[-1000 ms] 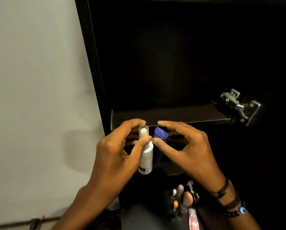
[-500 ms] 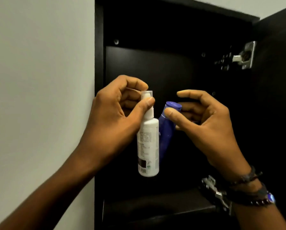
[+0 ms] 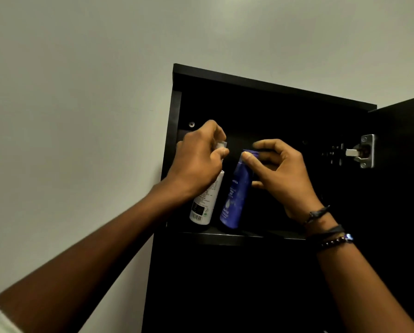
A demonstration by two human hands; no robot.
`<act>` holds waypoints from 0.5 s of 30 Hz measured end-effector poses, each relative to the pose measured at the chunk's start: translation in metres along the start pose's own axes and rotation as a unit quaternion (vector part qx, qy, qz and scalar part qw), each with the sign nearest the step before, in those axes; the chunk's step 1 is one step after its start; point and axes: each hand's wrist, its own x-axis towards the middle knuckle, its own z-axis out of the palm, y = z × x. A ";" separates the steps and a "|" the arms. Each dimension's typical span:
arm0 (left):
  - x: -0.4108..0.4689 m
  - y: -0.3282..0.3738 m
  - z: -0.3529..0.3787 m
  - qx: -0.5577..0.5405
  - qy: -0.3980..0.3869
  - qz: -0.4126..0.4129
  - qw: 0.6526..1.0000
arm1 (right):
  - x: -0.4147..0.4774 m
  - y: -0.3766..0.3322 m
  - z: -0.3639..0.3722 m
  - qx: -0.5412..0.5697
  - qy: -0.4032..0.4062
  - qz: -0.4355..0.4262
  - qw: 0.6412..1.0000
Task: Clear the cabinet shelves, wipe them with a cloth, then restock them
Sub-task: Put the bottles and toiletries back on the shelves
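Two-handed restocking: left hand (image 3: pixel 196 162) pinching white bottle (image 3: pixel 204 203) by its cap, right hand (image 3: pixel 282 174) pinching blue bottle (image 3: pixel 236 198) likewise, both tilted at left end of shelf (image 3: pixel 261 237); next, likely standing them upright, then releasing.

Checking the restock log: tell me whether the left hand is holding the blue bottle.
No, the right hand pinches the blue bottle by its cap, while the left hand grips the white spray bottle.
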 end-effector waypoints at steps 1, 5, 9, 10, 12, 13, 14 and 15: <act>0.000 -0.002 0.003 0.017 0.004 -0.003 1.000 | 0.001 0.004 0.004 -0.007 -0.004 0.002 1.000; -0.004 -0.011 0.014 0.082 0.007 -0.007 0.997 | 0.002 0.018 0.017 -0.024 -0.008 -0.002 1.000; -0.010 -0.017 0.018 0.110 0.009 -0.022 0.994 | -0.001 0.026 0.021 -0.013 -0.028 0.015 0.999; -0.013 -0.017 0.019 0.121 0.000 -0.029 0.992 | -0.003 0.028 0.022 -0.012 -0.038 0.022 0.999; -0.021 -0.018 0.022 0.136 -0.026 -0.043 0.989 | -0.007 0.034 0.024 -0.019 -0.052 0.026 0.998; -0.026 -0.020 0.024 0.139 -0.041 -0.052 0.988 | -0.009 0.038 0.025 -0.027 -0.054 0.025 0.998; -0.032 -0.021 0.026 0.140 -0.054 -0.064 0.987 | -0.011 0.042 0.026 -0.033 -0.058 0.025 0.997; -0.037 -0.023 0.027 0.140 -0.064 -0.077 0.985 | -0.013 0.045 0.027 -0.035 -0.062 0.029 0.997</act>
